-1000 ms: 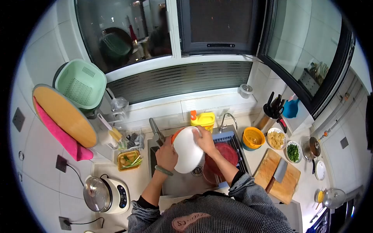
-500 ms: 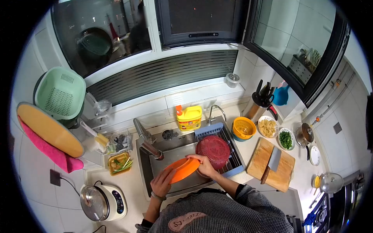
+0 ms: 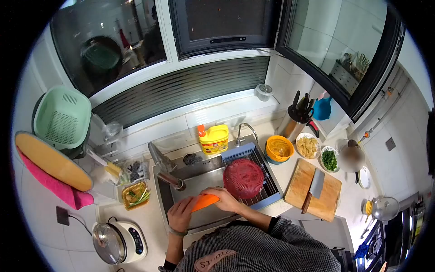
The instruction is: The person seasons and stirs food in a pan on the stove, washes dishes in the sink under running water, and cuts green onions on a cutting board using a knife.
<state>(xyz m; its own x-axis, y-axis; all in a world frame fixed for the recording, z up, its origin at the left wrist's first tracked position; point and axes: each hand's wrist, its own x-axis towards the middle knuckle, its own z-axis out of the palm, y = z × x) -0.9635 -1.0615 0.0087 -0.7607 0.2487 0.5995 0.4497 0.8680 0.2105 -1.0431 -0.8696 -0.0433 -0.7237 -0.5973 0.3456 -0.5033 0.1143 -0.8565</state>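
Head: both hands point(image 3: 180, 214) on orange bowl point(image 3: 205, 201)

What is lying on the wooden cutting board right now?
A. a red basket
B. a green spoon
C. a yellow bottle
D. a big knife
D: a big knife with a wide blade lies on the wooden cutting board, at the right of the sink, and nothing else is on it.

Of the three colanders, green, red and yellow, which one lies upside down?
The red colander, on the sink rack: its domed bottom faces up. The green colander leans sideways; the yellow colander stands open upward.
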